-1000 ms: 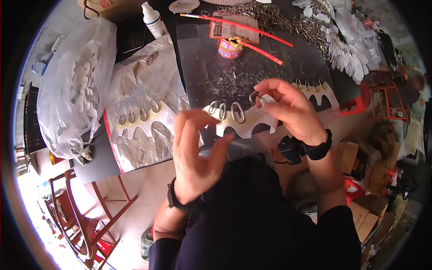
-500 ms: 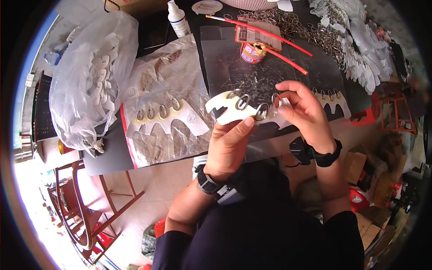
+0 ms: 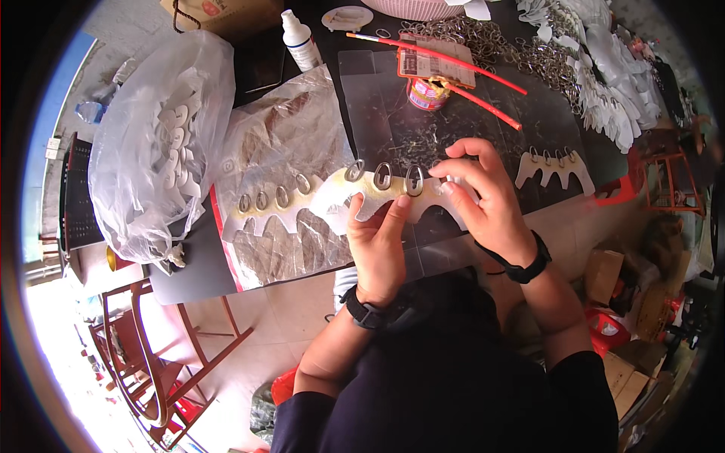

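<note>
A white scalloped strip with oval metal rings along its upper edge is in my left hand, pinched between thumb and fingers. At the strip's right end is my right hand, its thumb and fingertips closed around the last tab; a ring there is mostly hidden by the fingers. Just left, partly overlapped in view, a similar ringed strip lies on a clear plastic sheet. Another ringed strip rests on the dark mat at the right.
Beyond my hands stands a small open pink can with a red-handled brush; a longer red brush lies across a card. A plastic bag of white pieces is left, a white bottle behind. Loose metal rings are heaped at back.
The held strip has shifted left and is more level, now overlapping the left strip in view. My right hand has moved slightly left with it. The view itself has tilted slightly.
</note>
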Demonstrator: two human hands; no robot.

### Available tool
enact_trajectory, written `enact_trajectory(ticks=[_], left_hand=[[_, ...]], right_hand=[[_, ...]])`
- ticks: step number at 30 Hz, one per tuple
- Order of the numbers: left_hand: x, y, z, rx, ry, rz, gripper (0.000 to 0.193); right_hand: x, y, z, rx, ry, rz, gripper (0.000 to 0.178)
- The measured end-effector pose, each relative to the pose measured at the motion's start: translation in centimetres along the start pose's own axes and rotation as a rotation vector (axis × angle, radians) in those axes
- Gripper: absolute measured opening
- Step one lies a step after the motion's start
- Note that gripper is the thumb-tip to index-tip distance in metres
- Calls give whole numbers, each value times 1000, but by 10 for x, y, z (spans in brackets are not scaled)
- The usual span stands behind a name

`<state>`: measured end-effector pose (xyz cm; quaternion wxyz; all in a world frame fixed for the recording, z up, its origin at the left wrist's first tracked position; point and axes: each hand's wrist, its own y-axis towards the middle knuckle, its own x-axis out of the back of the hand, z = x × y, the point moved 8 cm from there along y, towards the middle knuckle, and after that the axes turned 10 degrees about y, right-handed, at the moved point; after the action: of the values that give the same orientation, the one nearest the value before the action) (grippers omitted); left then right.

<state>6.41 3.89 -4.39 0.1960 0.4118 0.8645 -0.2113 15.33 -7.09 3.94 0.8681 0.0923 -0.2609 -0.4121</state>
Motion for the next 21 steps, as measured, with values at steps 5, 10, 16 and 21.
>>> enact_trajectory(ticks=[5, 10, 16, 21], left_hand=[[-2, 2, -2, -32, -14, 16, 22], [-5, 0, 3, 25, -75, 71, 23], [-4, -2, 3, -28, -97, 123, 29], [-3, 0, 10, 33, -119, 142, 26]], right_hand=[[-7, 2, 4, 91, -129, -21, 22], [-12, 3, 7, 93, -192, -39, 20], [-14, 6, 8, 67, -114, 29, 17], [-14, 8, 11, 57, -113, 43, 18]])
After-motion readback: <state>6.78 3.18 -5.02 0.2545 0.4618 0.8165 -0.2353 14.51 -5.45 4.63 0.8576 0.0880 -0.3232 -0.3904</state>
